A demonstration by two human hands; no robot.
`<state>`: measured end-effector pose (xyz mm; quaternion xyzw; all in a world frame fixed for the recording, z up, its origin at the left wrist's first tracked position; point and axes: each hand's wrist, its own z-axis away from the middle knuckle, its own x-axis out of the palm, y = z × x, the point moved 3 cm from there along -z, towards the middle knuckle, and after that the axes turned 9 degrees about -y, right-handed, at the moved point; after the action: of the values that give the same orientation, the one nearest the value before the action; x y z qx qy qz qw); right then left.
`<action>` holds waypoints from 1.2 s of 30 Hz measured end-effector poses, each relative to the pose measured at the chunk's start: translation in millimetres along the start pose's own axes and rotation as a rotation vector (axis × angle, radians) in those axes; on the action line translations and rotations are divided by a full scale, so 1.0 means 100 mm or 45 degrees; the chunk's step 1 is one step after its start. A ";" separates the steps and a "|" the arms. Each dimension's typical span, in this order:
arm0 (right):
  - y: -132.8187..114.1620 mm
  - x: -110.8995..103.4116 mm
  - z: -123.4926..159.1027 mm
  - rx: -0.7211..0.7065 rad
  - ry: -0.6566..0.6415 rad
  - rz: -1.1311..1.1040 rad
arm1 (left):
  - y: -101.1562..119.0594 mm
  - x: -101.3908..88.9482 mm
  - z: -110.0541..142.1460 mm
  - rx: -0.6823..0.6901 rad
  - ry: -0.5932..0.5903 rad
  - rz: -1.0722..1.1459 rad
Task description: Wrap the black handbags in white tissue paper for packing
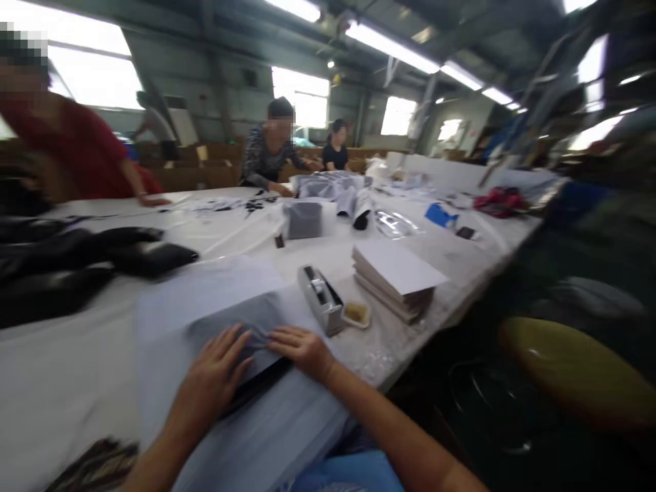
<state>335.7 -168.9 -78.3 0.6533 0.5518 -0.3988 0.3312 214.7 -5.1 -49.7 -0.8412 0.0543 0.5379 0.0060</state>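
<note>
Far left of frame, person in red (76, 147) leans w/ a hand on the white table (46, 383); dark bundles (92, 263) lie below them. Lower ctr, L hand (212, 376) lies on the gray folded cloth (246, 328), fingers spread a bit, pressing flat, no grip. Cloth sits on white sheets (205, 280), lower ctr-left. R hand (302, 348) rests on the cloth's right side, fingers extended, not clenched. Just right of the sheets: tape dispenser (322, 301), small dish (357, 314) beside it, then a stack of boards (397, 277), ctr-right.
</note>
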 end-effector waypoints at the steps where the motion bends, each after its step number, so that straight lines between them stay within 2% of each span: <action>1: 0.01 0.03 0.00 -0.032 0.041 -0.083 | -0.03 0.03 0.07 -0.039 -0.067 -0.049; 5: 0.08 0.03 0.08 -0.100 0.102 -0.313 | 0.05 0.09 0.21 -0.136 -0.245 -0.124; 11: 0.03 -0.23 0.42 0.031 0.047 -0.465 | 0.32 0.04 0.37 -0.209 -0.293 -0.069; 14: -0.03 -0.35 0.57 0.017 -0.084 -0.568 | 0.34 0.07 0.43 -0.213 -0.308 -0.040; 17: -0.07 -0.36 0.64 -0.066 -0.320 -0.653 | 0.33 0.09 0.44 -0.209 -0.315 -0.024; 21: -0.12 -0.31 0.65 -0.141 -0.493 -0.677 | 0.32 0.09 0.42 -0.219 -0.317 -0.012; 31: -0.15 -0.26 0.58 -0.118 -0.485 -0.636 | 0.32 0.06 0.41 -0.240 -0.369 0.016; 36: -0.14 -0.30 0.50 -0.093 -0.553 -0.655 | 0.31 0.00 0.38 -0.263 -0.425 0.054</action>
<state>312.1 -223.7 -74.5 0.3802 0.6290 -0.5790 0.3528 177.3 -33.4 -63.6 -0.7351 0.0150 0.6727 -0.0828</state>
